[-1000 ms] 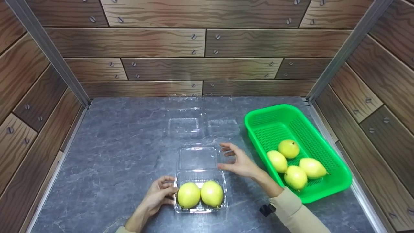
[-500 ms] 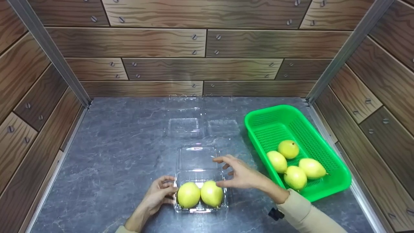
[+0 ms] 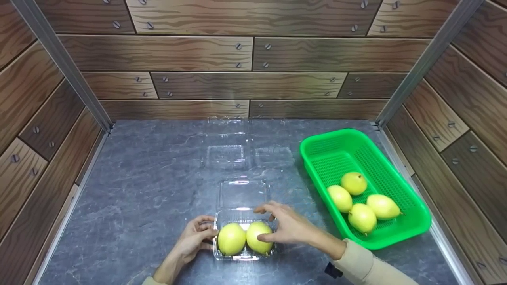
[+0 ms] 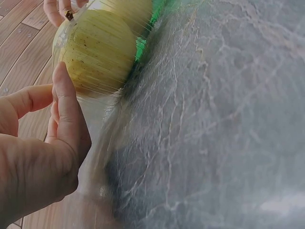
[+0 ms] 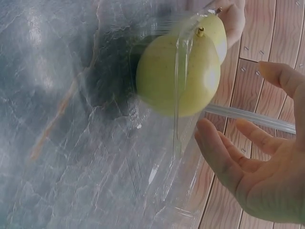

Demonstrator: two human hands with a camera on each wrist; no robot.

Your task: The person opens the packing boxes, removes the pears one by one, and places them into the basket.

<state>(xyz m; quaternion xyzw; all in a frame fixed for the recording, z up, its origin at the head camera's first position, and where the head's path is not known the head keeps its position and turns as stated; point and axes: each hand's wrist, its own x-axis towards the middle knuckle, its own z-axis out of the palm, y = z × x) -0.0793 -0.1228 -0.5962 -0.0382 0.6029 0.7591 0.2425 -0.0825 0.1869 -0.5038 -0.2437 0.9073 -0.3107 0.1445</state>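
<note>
A clear plastic clamshell container (image 3: 245, 257) stands at the front middle, its lid (image 3: 242, 194) folded back behind it. Side by side in its base lie two yellow-green pears, the left pear (image 3: 231, 238) and the right pear (image 3: 257, 230). My left hand (image 3: 193, 238) pinches the container's left rim between thumb and fingers; the left wrist view shows the fingertips (image 4: 60, 76) beside one pear (image 4: 97, 52). My right hand (image 3: 292, 226) is over the container's right side, fingers spread and bent, thumb overlapping the right pear. In the right wrist view a gap shows between that hand (image 5: 267, 176) and the pear (image 5: 176, 78).
A green plastic basket (image 3: 317, 138) holding several pears (image 3: 362, 217) stands at the right. More clear containers (image 3: 225, 154) sit at the back middle of the grey marbled table (image 3: 138, 178). Wood-patterned walls (image 3: 198, 51) enclose the back and sides.
My right hand has moved from beside the raised lid toward the front and slightly left, over the right pear. The left hand and container have stayed in place.
</note>
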